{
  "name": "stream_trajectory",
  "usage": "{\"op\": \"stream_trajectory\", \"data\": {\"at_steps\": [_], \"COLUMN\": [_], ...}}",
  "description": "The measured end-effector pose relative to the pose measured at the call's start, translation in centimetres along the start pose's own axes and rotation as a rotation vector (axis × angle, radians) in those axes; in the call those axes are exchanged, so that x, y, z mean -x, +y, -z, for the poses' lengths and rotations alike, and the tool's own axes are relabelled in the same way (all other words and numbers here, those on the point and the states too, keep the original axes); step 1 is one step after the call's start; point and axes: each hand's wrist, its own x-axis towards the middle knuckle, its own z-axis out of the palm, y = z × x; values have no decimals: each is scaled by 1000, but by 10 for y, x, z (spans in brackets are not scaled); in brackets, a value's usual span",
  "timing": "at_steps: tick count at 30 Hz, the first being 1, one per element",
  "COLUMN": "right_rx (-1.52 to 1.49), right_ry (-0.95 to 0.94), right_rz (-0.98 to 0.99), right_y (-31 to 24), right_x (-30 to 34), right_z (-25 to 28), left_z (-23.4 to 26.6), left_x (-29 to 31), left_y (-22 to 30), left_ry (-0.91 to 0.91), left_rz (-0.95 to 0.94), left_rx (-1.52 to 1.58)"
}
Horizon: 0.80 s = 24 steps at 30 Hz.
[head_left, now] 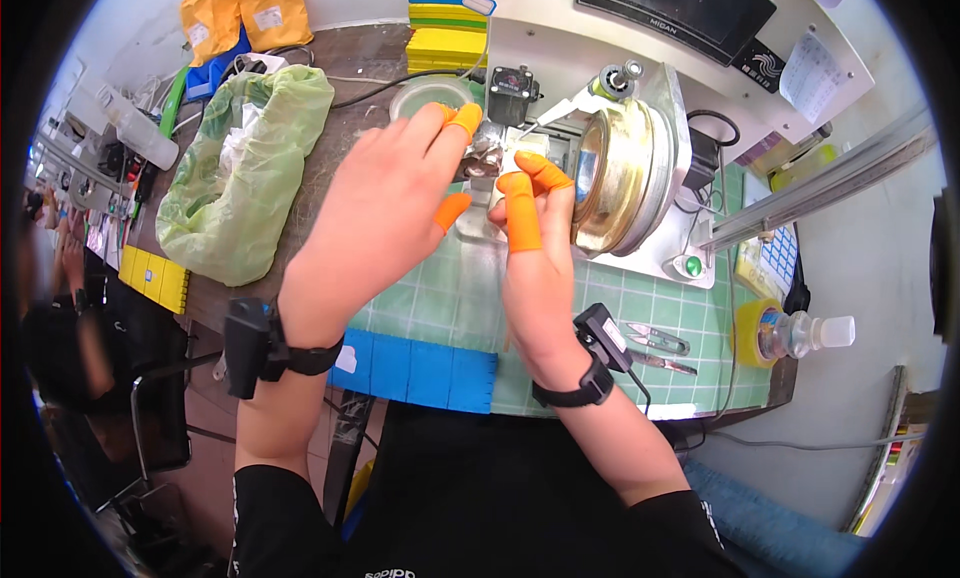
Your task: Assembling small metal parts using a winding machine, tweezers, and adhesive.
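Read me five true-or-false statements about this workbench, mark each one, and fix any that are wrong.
1. The left hand and right hand both wear orange finger cots. True.
2. The snips lie on a red mat. False: the snips lie on a green gridded mat.
3. A pale green plastic bag sits left of both hands. True.
4. The yellow-and-clear bottle is left of the hands. False: the bottle is right of them.
5. Both wrists have black straps. True.

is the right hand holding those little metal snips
No, the snips lie on the green mat, to the right of the right hand and apart from its fingers.
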Motion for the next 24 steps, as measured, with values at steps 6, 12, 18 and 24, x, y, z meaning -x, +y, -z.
{"op": "stream_trajectory", "data": {"at_steps": [6, 12, 18, 24], "right_rx": [-42, -55, 22, -75], "right_ry": [-37, -30, -57, -51], "right_rz": [79, 132, 122, 141], "right_y": [15, 14, 10, 14], "right_x": [-24, -27, -28, -31], "right_z": [0, -1, -3, 0], "left_z": [-33, -46, -46, -15], "left_x": [-9, -8, -11, -20], "left_y": [-10, -13, -17, -20], "left_ry": [-1, 73, 111, 289], "left_rz": [49, 10, -78, -338], "left_rx": [21, 69, -96, -44]}}
